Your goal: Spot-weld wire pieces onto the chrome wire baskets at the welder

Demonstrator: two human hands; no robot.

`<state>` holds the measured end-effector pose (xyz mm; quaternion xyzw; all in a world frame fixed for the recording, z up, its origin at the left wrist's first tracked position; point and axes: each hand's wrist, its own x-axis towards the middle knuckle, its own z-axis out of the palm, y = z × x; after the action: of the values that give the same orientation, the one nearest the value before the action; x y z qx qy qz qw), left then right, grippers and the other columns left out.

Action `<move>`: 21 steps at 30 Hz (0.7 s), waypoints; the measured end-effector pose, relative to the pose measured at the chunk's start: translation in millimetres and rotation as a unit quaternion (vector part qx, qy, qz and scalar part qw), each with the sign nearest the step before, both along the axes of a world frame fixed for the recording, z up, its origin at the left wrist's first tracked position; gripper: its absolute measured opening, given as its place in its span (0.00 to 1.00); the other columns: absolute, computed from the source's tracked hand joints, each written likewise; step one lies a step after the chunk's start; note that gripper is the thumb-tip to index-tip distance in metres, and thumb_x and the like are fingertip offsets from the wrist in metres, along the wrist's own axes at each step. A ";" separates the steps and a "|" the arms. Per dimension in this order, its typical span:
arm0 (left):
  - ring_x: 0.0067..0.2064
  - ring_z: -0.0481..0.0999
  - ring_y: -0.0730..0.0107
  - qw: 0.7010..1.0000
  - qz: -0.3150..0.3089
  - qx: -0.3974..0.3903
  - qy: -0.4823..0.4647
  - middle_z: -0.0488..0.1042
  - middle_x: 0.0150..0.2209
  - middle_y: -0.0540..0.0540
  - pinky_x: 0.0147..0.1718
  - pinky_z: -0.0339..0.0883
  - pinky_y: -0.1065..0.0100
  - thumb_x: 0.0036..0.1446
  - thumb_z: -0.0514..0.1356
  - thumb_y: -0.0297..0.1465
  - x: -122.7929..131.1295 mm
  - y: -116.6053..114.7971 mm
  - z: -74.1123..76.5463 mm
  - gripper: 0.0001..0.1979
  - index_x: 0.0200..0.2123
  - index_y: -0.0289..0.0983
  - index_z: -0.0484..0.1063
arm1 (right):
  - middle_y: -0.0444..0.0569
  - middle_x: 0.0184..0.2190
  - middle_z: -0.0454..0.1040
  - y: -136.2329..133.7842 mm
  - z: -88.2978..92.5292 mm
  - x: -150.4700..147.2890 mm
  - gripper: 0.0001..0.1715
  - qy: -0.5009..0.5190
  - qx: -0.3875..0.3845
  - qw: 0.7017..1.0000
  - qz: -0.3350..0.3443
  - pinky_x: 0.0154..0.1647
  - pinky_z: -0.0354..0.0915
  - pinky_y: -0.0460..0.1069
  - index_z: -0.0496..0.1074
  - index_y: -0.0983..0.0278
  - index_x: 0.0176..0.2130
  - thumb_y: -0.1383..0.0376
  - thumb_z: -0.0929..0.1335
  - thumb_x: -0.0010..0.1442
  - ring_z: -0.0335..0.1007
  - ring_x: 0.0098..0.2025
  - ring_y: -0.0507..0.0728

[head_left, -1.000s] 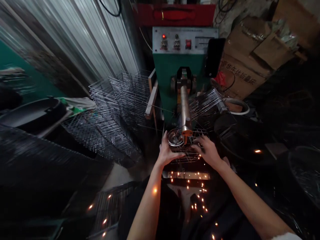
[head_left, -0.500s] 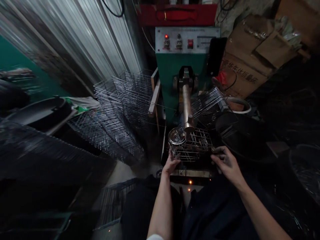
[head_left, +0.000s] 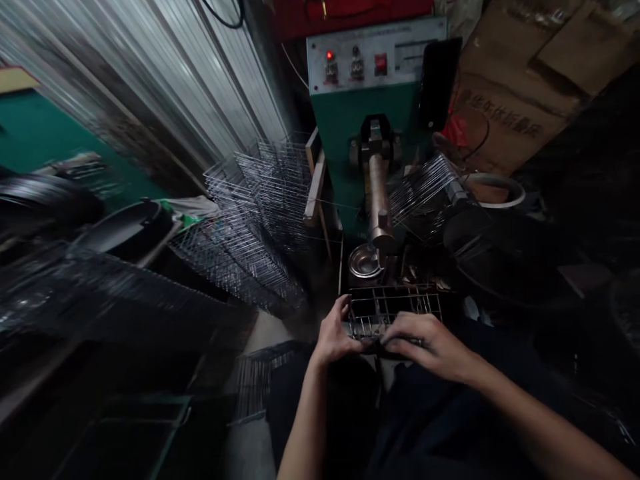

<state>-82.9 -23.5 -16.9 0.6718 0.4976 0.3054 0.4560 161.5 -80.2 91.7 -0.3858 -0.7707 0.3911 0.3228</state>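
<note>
A small wire basket [head_left: 395, 309] lies in front of the green welding machine [head_left: 373, 127], below and nearer to me than the machine's metal arm [head_left: 379, 207]. My left hand [head_left: 334, 335] grips the basket's near left corner, fingers curled round the wire. My right hand [head_left: 430, 347] lies over the near edge of the basket, fingers closed on it. A round metal dish [head_left: 363, 261] sits under the arm's tip, beyond the basket.
Stacks of wire racks [head_left: 255, 220] lean at the left of the machine, and more wire pieces [head_left: 423, 197] at its right. Cardboard boxes [head_left: 520, 87] stand behind right. A corrugated metal wall [head_left: 150, 87] runs along the left. Dark round pans [head_left: 125, 227] sit left.
The sparks have stopped. The basket has come out from under the arm toward me, and both hands have shifted to its near edge. My view has tilted down.
</note>
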 end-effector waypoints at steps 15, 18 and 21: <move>0.63 0.66 0.36 0.999 0.025 0.034 -0.029 0.69 0.61 0.42 0.62 0.60 0.44 0.27 0.73 0.27 79.2 20.8 8.0 0.54 0.63 0.45 0.61 | 0.56 0.52 0.77 10.8 -60.2 27.8 0.23 -0.274 0.323 0.903 -0.069 0.48 0.71 0.57 0.72 0.66 0.58 0.74 0.63 0.67 0.74 0.47 0.61; 0.62 0.67 0.37 0.998 0.021 0.053 -0.017 0.68 0.61 0.41 0.61 0.61 0.45 0.28 0.74 0.28 80.5 24.6 10.2 0.55 0.63 0.44 0.60 | 0.55 0.52 0.77 16.0 -59.6 29.6 0.23 -0.262 0.306 0.913 -0.069 0.48 0.71 0.58 0.72 0.65 0.58 0.74 0.64 0.66 0.74 0.48 0.61; 0.62 0.67 0.37 0.997 0.021 0.070 -0.004 0.68 0.61 0.40 0.61 0.63 0.46 0.27 0.74 0.30 81.9 31.7 13.0 0.55 0.63 0.43 0.60 | 0.54 0.52 0.77 23.7 -60.6 30.2 0.24 -0.249 0.279 0.924 -0.080 0.52 0.71 0.58 0.72 0.64 0.58 0.75 0.64 0.65 0.75 0.50 0.61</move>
<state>-1.0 8.2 -4.0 0.6902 0.4870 0.3518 0.4033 191.7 -56.6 31.1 -0.4256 -0.8707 0.0246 0.2453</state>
